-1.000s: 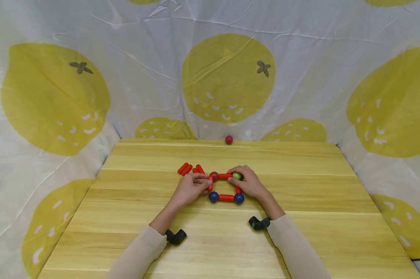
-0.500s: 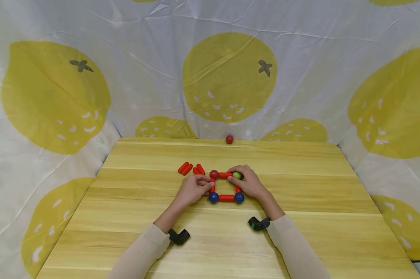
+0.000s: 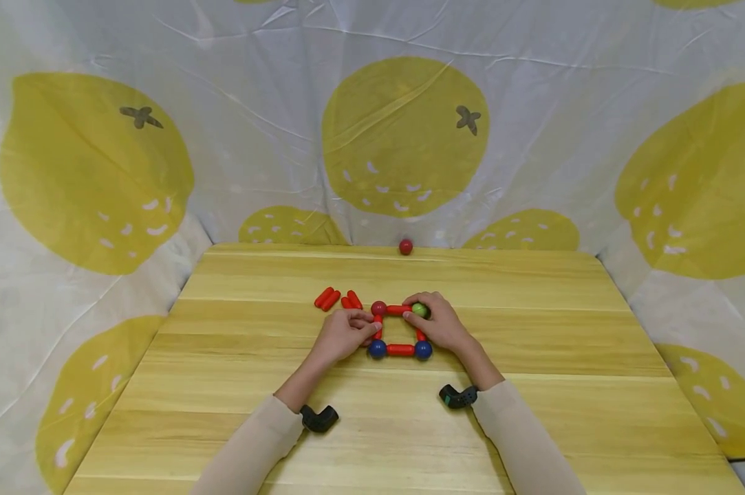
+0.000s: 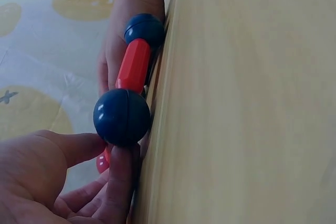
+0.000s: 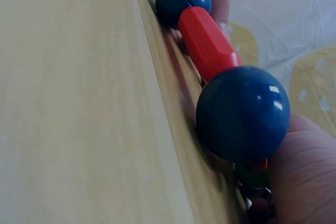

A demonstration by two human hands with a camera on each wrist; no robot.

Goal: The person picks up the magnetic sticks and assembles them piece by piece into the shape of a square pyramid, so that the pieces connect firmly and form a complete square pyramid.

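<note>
In the head view a square of red magnetic rods and balls lies on the table. A red ball (image 3: 379, 308) and a green ball (image 3: 419, 311) form its far corners; one blue ball (image 3: 377, 349) and another blue ball (image 3: 423, 350) form the near ones. My left hand (image 3: 345, 333) pinches the left side's red rod (image 3: 378, 327) between thumb and fingers. At the far right corner, my right hand (image 3: 440, 322) holds the green ball, partly covering it. The near red rod (image 4: 134, 65) spans both blue balls in the left wrist view. A blue ball hides the left fingertips there.
Several loose red rods (image 3: 327, 298) lie beyond my left hand. A single red ball (image 3: 406, 247) sits at the wooden table's (image 3: 533, 412) far edge, against a lemon-print cloth (image 3: 533, 137) that hangs behind and at both sides.
My left hand has shifted slightly right and brought the left rod into line between the red ball and the near left blue ball. The right hand stays at the green ball.
</note>
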